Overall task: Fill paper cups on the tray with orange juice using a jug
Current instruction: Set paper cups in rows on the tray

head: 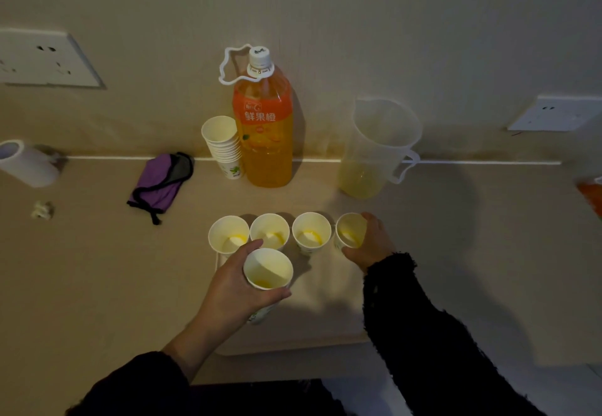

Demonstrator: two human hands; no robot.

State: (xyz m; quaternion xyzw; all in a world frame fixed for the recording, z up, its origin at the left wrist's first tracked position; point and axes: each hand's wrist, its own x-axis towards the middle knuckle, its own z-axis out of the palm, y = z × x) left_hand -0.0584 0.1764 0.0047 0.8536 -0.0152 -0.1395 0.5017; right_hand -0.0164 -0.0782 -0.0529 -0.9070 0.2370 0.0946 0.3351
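Left hand (228,288) fingers clamp a flimsy, near-empty paper cup (268,269) over the tray's (325,321) ten o'clock, right hand (373,247) fingers clamp another cup (351,231) at one o'clock, the jug (379,148) beyond; I'd grip mid-wall, gently.

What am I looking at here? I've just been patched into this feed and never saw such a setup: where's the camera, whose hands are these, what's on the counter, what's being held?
No machine here: a person works with bare hands, and the one picture comes from a wide-angle camera on their head, looking forward and down. The left hand grips a paper cup nearest the camera; the right hand grips the rightmost cup of the row behind it. Three more cups stand in that row, at the far edge of the pale tray. Each cup shows only a little juice at its bottom. By the wall stand a stack of spare cups, the capped juice bottle and the clear jug, which holds a little juice. A purple pouch lies to the left.
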